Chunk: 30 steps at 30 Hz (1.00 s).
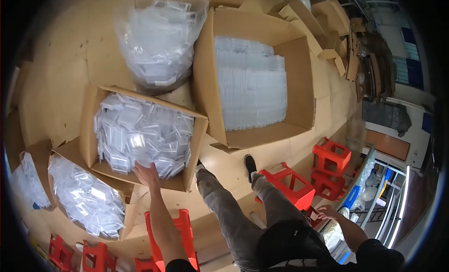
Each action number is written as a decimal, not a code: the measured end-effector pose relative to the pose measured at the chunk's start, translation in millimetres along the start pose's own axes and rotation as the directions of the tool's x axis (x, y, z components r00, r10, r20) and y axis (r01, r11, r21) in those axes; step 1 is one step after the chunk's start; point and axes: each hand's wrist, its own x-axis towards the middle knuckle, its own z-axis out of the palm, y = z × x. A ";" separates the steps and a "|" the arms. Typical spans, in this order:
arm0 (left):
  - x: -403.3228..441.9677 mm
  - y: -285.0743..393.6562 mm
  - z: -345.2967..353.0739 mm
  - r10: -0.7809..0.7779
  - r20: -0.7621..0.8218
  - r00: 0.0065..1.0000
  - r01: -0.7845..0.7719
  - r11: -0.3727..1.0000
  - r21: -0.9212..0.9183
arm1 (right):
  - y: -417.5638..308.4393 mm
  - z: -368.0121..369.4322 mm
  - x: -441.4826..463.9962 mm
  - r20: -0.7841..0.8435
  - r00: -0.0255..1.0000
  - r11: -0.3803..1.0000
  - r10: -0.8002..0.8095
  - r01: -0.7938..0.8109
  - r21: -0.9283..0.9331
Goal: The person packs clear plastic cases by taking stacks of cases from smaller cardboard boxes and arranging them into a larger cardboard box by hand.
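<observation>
My left hand (148,174) reaches over the near edge of an open cardboard box (199,131) heaped with loose clear plastic cases (140,120). Its fingers are apart at the near edge of the heap, and I cannot tell whether they touch a case. My right hand (329,212) hangs out to the side, near the edge of a red stool (292,190) and the metal rack. Its fingers are loosely bent and apart, with nothing plainly held in them.
A larger carton (262,21) beyond holds tightly stacked clear sheets or cases (252,85). A plastic bag (159,43) of clear pieces stands beside it. Another box of cases (86,197) lies at left. Red stools (332,155) and a metal rack (390,192) are around me.
</observation>
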 end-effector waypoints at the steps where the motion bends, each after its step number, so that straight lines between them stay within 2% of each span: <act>1: -1.9 -11.4 5.0 0.063 -0.082 0.995 -0.064 0.998 -0.016 | 0.7 -1.8 12.3 0.037 0.963 0.949 -0.268 0.257 0.185; 3: 10.5 -52.3 20.2 0.141 -0.157 0.977 -0.164 0.976 -0.140 | -21.0 -14.5 64.3 0.109 0.862 0.848 -0.494 0.506 -0.159; 4: 2.0 -43.4 -7.5 0.047 -0.076 0.996 -0.069 0.946 -0.318 | -55.6 -4.2 46.7 0.056 0.721 0.722 -0.691 0.683 0.111; 5: 2.4 -44.4 -19.8 0.059 -0.084 0.995 -0.082 0.948 -0.308 | -104.4 13.0 37.2 0.024 0.677 0.670 -0.736 0.723 0.168; 6: 2.2 -50.3 -32.8 0.049 -0.053 0.997 -0.059 0.979 -0.193 | -153.9 30.6 26.7 -0.008 0.630 0.613 -0.777 0.759 0.222; 7: -0.1 -57.5 -45.5 0.030 -0.024 0.999 -0.031 0.997 -0.073 | -199.1 45.5 9.1 0.010 0.658 0.651 -0.753 0.744 0.152; 8: -5.7 -60.4 -55.6 0.058 -0.044 0.997 -0.062 0.995 -0.082 | -244.9 60.5 -8.8 0.027 0.684 0.684 -0.729 0.725 0.081; 9: -13.7 -58.0 -63.6 0.130 -0.178 0.975 -0.150 0.983 -0.103 | -297.0 82.2 -58.7 0.020 0.663 0.662 -0.749 0.744 0.090; 10: -20.5 -55.5 -70.6 0.197 -0.308 0.931 -0.241 0.964 -0.113 | -325.5 96.0 -69.7 0.064 0.582 0.585 -0.811 0.809 0.058; 11: -24.9 -57.3 -80.4 0.098 -0.192 0.976 -0.129 0.980 -0.153 | -344.0 108.4 -77.2 0.109 0.492 0.498 -0.864 0.867 0.031; 13: -37.6 -53.0 -93.5 -0.026 -0.128 0.991 -0.054 0.812 -0.582 | -366.0 138.1 -79.6 0.165 0.391 0.406 -0.905 0.912 0.066; 14: -40.9 -57.5 -97.8 -0.110 -0.100 0.989 0.040 0.845 -0.533 | -372.0 149.7 -75.8 0.206 0.345 0.367 -0.916 0.927 0.081; 15: -49.9 -49.5 -106.9 -0.191 -0.075 0.979 0.098 0.755 -0.648 | -374.0 160.4 -75.3 0.243 0.302 0.333 -0.922 0.937 0.101; 16: -64.3 -35.9 -112.7 -0.266 -0.038 0.963 0.148 0.643 -0.751 | -378.2 165.0 -81.7 0.254 0.192 0.211 -0.948 0.976 0.052; 17: -77.8 -21.7 -119.0 -0.283 -0.067 0.957 0.118 0.590 -0.799 | -381.6 168.9 -86.5 0.290 0.210 0.239 -0.934 0.969 0.069; 18: -93.2 -12.1 -125.7 -0.219 -0.045 0.975 0.079 0.526 -0.847 | -382.5 171.9 -91.0 0.327 0.228 0.269 -0.917 0.960 0.085; 19: -111.0 -0.9 -133.1 -0.148 -0.028 0.989 0.043 0.458 -0.888 | -382.9 175.9 -88.6 0.405 0.296 0.381 -0.865 0.913 0.147; 20: -142.3 29.6 -156.3 -0.030 0.024 0.999 0.035 0.477 -0.878 | -382.8 181.4 -88.8 0.399 0.281 0.371 -0.873 0.913 0.169; 21: -166.5 55.4 -169.9 0.005 0.062 0.998 0.055 0.414 -0.909 | -383.4 186.6 -92.3 0.421 0.296 0.431 -0.858 0.859 0.274; 22: -191.6 79.0 -183.3 0.041 0.100 0.994 0.079 0.349 -0.934 | -382.0 189.0 -102.9 0.449 0.308 0.488 -0.839 0.790 0.370; 23: -219.6 105.8 -201.0 0.061 0.146 0.987 0.120 0.307 -0.944 | -387.1 177.1 -127.4 0.559 0.311 0.608 -0.769 0.627 0.487; 24: -248.1 137.3 -221.5 0.086 0.190 0.978 0.162 0.259 -0.952 | -390.4 164.4 -153.6 0.579 0.293 0.629 -0.761 0.553 0.547; 25: -278.5 166.2 -244.9 0.106 0.222 0.969 0.187 0.269 -0.945 | -390.0 152.8 -178.5 0.602 0.276 0.651 -0.750 0.469 0.596; 26: -298.7 180.0 -256.4 0.175 0.224 0.959 0.169 0.282 -0.944 | -387.6 142.1 -199.5 0.576 0.209 0.600 -0.790 0.456 0.657; 27: -323.3 201.3 -276.5 0.248 0.223 0.943 0.169 0.222 -0.960 | -382.8 129.9 -219.5 0.506 0.189 0.521 -0.842 0.529 0.670; 29: -361.6 219.1 -308.8 0.149 0.268 0.952 0.240 0.180 -0.954 | -373.5 106.8 -262.4 0.326 0.165 0.352 -0.931 0.643 0.680; 30: -373.4 221.5 -319.6 0.198 0.268 0.943 0.245 0.136 -0.960 | -368.6 96.8 -274.6 0.319 0.149 0.335 -0.936 0.655 0.677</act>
